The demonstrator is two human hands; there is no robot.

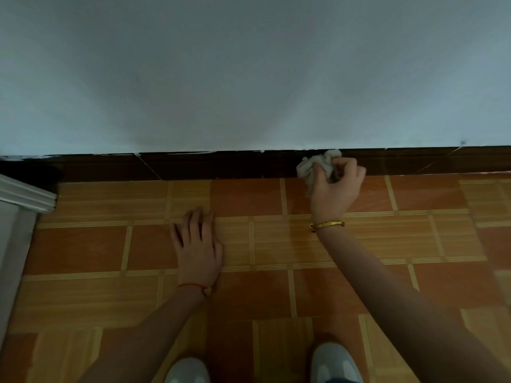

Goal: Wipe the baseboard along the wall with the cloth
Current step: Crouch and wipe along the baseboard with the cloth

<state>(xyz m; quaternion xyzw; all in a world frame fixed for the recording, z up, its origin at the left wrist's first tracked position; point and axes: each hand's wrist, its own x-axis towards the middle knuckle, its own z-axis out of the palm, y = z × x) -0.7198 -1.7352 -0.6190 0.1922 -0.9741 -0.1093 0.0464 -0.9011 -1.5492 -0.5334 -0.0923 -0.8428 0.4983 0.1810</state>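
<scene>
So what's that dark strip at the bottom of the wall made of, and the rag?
The baseboard looks like glossy dark brown tile or lacquered wood: it shines faintly and shows thin slanted joint lines. The cloth looks like soft, matte grey-white woven fabric, since it crumples in folds.

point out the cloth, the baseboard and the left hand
cloth [309, 165], head view, on its bunched left part
baseboard [221, 165], head view, on its dark front face
left hand [197, 244], head view, on its back
</scene>
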